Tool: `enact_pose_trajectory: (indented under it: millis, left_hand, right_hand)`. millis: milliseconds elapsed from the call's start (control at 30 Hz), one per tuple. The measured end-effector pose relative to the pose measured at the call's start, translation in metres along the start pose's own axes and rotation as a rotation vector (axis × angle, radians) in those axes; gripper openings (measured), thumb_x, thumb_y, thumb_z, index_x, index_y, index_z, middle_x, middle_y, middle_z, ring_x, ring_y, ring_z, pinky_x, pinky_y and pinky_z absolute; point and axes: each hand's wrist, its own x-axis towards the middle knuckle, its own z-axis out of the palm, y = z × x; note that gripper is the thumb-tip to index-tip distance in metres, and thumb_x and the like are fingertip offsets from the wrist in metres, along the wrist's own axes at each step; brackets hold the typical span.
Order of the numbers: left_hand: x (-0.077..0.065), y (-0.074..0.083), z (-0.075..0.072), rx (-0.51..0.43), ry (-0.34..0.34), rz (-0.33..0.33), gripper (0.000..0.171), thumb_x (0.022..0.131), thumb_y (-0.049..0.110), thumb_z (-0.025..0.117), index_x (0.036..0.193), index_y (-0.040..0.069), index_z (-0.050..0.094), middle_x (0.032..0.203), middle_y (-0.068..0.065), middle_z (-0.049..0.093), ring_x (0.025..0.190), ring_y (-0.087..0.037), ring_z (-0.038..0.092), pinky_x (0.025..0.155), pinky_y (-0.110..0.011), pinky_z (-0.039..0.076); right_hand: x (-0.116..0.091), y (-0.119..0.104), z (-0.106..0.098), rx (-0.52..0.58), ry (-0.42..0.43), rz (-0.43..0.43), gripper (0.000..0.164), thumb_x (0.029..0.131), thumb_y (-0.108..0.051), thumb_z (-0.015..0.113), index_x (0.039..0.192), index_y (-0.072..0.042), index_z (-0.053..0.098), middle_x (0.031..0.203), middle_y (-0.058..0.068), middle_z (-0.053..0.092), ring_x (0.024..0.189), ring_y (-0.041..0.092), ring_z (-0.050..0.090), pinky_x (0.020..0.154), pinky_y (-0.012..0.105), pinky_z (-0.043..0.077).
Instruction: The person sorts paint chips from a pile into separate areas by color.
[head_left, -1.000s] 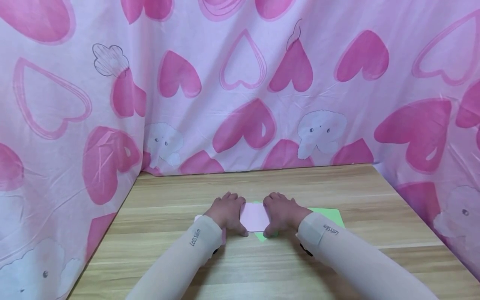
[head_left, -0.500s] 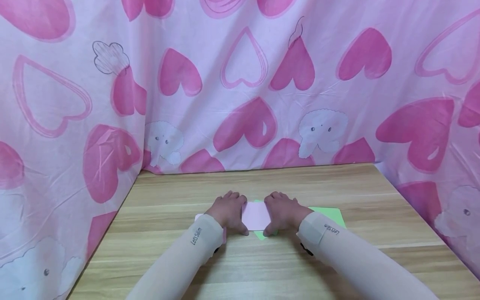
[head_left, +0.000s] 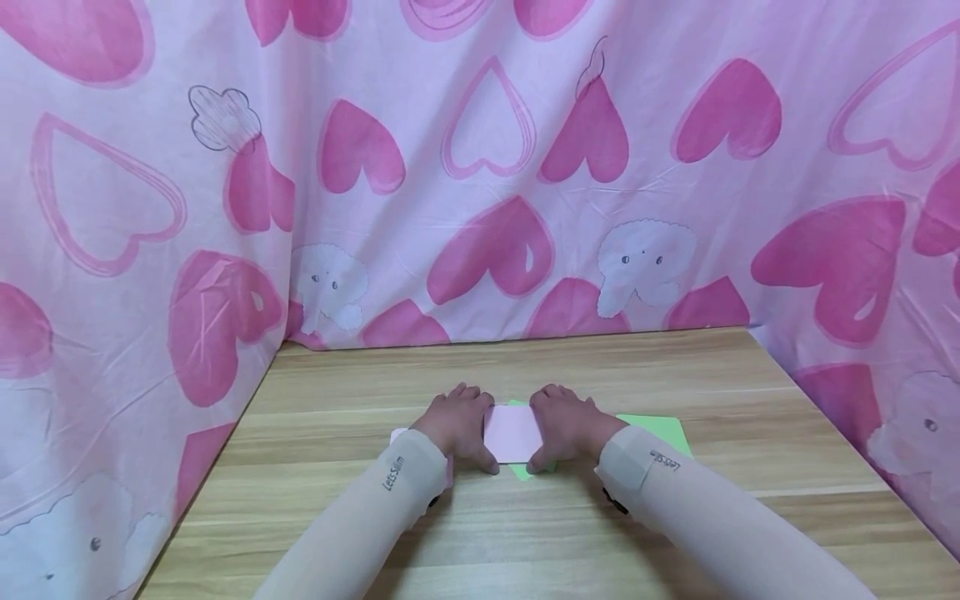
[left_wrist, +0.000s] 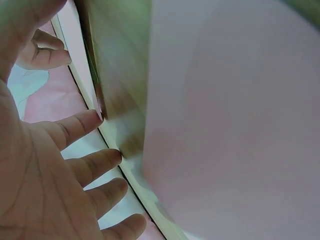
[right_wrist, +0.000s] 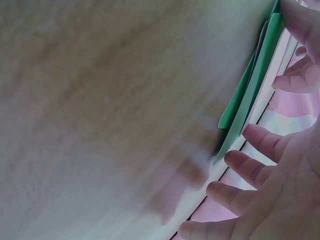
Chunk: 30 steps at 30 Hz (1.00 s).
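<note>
A pale pink paper sheet (head_left: 513, 434) lies between my hands, over a green paper (head_left: 520, 472) whose corners stick out at its far and near sides. My left hand (head_left: 456, 427) holds the pink sheet's left side, thumb at the near corner and index finger at the far one. On the right side my right hand (head_left: 567, 427) grips it the same way. Seen from the right wrist, the green paper (right_wrist: 255, 80) shows layered edges under the pink one. The other fingers of both hands are spread, their tips past the sheet.
A second pink sheet (head_left: 398, 434) lies under my left wrist and fills much of the left wrist view. Another green sheet (head_left: 663, 430) is beneath my right forearm. Pink heart-patterned cloth (head_left: 487, 167) surrounds the wooden table (head_left: 510, 542) at the back and sides.
Both hands and the pink sheet have stayed almost in place, with only a very slight shift to the right in the head view.
</note>
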Motion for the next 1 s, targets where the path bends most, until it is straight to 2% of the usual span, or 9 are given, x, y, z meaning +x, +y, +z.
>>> enact_pose_trajectory:
  millis: [233,467,600,800,1000]
  left_hand:
    - [-0.001,-0.002,0.000,0.009,-0.007,-0.006,0.104,0.065,0.053,0.098,0.151,0.017,0.054,0.164,-0.007,0.046,0.159,-0.036,0.028,0.128,-0.061,0.024]
    - [-0.007,-0.006,-0.007,-0.024,0.006,0.000,0.101,0.065,0.051,0.098,0.149,0.017,0.054,0.165,-0.009,0.043,0.160,-0.037,0.026,0.128,-0.062,0.023]
    - [-0.010,-0.010,-0.010,-0.023,0.016,0.007,0.103,0.064,0.052,0.098,0.150,0.017,0.053,0.162,-0.008,0.047,0.158,-0.036,0.030,0.127,-0.063,0.026]
    - [-0.018,-0.018,-0.014,-0.020,0.029,0.001,0.103,0.062,0.053,0.098,0.148,0.017,0.054,0.147,-0.004,0.057,0.138,-0.026,0.051,0.119,-0.058,0.039]
    - [-0.027,-0.028,-0.021,0.003,0.060,0.001,0.097,0.061,0.053,0.098,0.141,0.017,0.057,0.131,-0.002,0.062,0.118,-0.021,0.057,0.107,-0.055,0.048]
  right_hand:
    - [0.000,-0.002,0.000,0.000,-0.002,-0.002,0.099,0.064,-0.056,0.096,0.142,-0.010,0.055,0.141,0.008,0.056,0.126,0.029,0.053,0.108,0.081,0.037]
    - [0.001,-0.004,-0.005,0.006,0.001,-0.010,0.102,0.063,-0.059,0.096,0.143,-0.011,0.054,0.143,0.006,0.055,0.129,0.028,0.052,0.109,0.082,0.035]
    - [0.001,-0.009,-0.009,0.007,0.009,-0.025,0.100,0.063,-0.058,0.096,0.141,-0.011,0.055,0.143,0.006,0.055,0.130,0.028,0.052,0.109,0.082,0.036]
    - [0.004,-0.020,-0.012,-0.017,0.018,-0.048,0.097,0.064,-0.058,0.095,0.139,-0.010,0.056,0.144,0.007,0.055,0.131,0.029,0.051,0.108,0.082,0.036]
    - [0.008,-0.032,-0.014,-0.029,0.045,-0.084,0.097,0.063,-0.060,0.094,0.138,-0.011,0.057,0.143,0.007,0.056,0.131,0.030,0.052,0.108,0.082,0.036]
